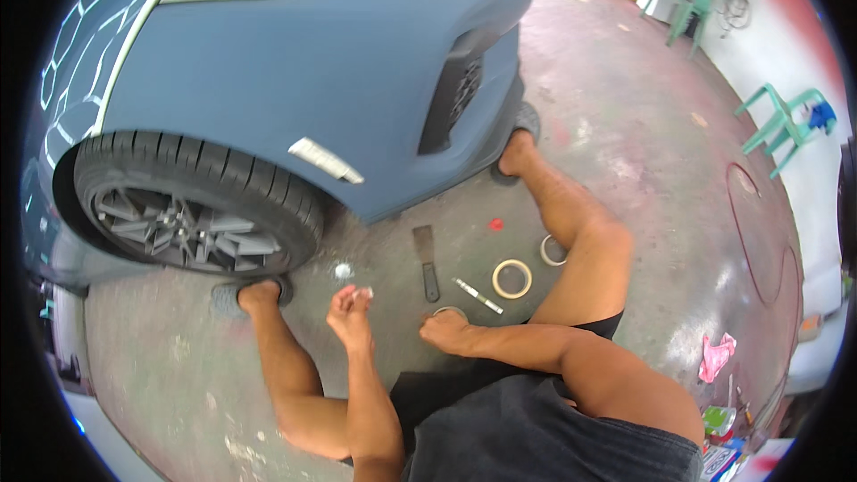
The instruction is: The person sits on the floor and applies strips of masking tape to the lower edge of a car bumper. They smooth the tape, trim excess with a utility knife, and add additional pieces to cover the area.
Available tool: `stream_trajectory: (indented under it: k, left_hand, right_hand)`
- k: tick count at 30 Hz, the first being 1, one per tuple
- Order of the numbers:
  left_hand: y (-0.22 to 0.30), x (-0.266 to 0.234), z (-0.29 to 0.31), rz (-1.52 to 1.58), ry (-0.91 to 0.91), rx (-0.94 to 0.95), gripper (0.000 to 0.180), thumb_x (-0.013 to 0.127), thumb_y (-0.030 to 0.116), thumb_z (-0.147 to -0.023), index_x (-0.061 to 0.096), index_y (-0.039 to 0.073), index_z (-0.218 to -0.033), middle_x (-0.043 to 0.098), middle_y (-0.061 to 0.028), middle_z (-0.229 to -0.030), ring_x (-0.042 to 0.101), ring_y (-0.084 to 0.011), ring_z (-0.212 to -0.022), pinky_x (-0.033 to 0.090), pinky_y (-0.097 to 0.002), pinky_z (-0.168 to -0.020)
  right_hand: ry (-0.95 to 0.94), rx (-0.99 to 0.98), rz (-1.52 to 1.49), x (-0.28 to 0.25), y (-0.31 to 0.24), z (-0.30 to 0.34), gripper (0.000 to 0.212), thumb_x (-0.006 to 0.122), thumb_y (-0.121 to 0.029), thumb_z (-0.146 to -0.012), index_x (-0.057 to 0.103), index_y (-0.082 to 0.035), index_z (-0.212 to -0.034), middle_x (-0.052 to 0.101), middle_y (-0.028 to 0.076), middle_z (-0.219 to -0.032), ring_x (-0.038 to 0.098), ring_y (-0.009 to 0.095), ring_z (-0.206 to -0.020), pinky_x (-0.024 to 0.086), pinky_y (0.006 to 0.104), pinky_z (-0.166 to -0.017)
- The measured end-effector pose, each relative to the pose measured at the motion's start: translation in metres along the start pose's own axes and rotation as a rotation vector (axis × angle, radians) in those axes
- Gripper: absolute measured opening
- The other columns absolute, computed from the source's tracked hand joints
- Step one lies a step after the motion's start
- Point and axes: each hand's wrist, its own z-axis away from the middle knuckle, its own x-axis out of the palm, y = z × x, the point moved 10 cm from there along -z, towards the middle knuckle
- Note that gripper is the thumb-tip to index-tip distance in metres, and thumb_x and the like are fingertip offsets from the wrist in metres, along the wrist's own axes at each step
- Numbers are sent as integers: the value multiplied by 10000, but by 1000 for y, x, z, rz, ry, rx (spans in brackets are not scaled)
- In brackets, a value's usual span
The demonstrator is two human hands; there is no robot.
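Observation:
My left hand (pixel 350 319) is raised in front of the car's front wheel, its fingers pinched on a small pale scrap (pixel 362 294) whose kind I cannot make out. Close to my lap, my right hand (pixel 446 332) is closed around a roll of tape (pixel 452 311), with only its pale upper rim showing. On the floor just beyond lie a putty knife (pixel 428 263) with a dark handle and a slim white marker-like stick (pixel 478 295). Another roll of masking tape (pixel 511 278) lies flat to their right, and a third roll (pixel 553 251) is partly hidden by my right leg.
The blue-grey car bumper (pixel 268 62) and tyre (pixel 205 196) stand before me, with a whitish strip (pixel 326 161) on the bumper. A red scrap (pixel 496 224) and white crumple (pixel 343 271) lie nearby. Green chairs (pixel 781 125), a pink cloth (pixel 717 357) and cans (pixel 719 419) are at right.

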Motion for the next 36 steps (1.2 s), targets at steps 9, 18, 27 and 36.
stream_trajectory:
  k: [9, 18, 27, 36]
  left_hand:
    - [61, 25, 17, 92, -176, -19, 216, 673, -16, -964, 655, -54, -1176, 764, -158, -1072, 720, -176, -929, 551, -290, -826]
    - [83, 50, 19, -122, -304, 94, 170, 635, -25, -985, 665, -55, -1150, 768, -132, -1065, 700, -133, -919, 555, -283, -808]
    - [95, 54, 18, -284, -305, 137, 191, 674, 23, -977, 686, -58, -1149, 782, -101, -1029, 664, -85, -861, 531, -258, -771]
    - [116, 64, 2, -123, -322, 172, 165, 651, -17, -986, 673, -51, -1147, 777, -124, -1059, 674, -93, -902, 529, -250, -793]
  right_hand:
    - [594, 159, -717, -115, 33, 3, 133, 664, -128, -960, 737, -34, -1018, 726, 184, -877, 717, 303, -749, 558, 423, -679]
    - [536, 168, -953, -168, 46, -21, 216, 800, -127, -913, 767, 4, -1082, 716, 89, -926, 639, 120, -707, 511, 290, -621]
    - [613, 174, -981, -175, 43, -18, 184, 783, -129, -905, 759, 27, -1001, 718, 116, -833, 671, 166, -677, 526, 316, -620]
    - [698, 139, -1014, -187, 50, -19, 67, 735, -53, -913, 741, 8, -940, 689, 42, -821, 601, 80, -683, 477, 267, -610]
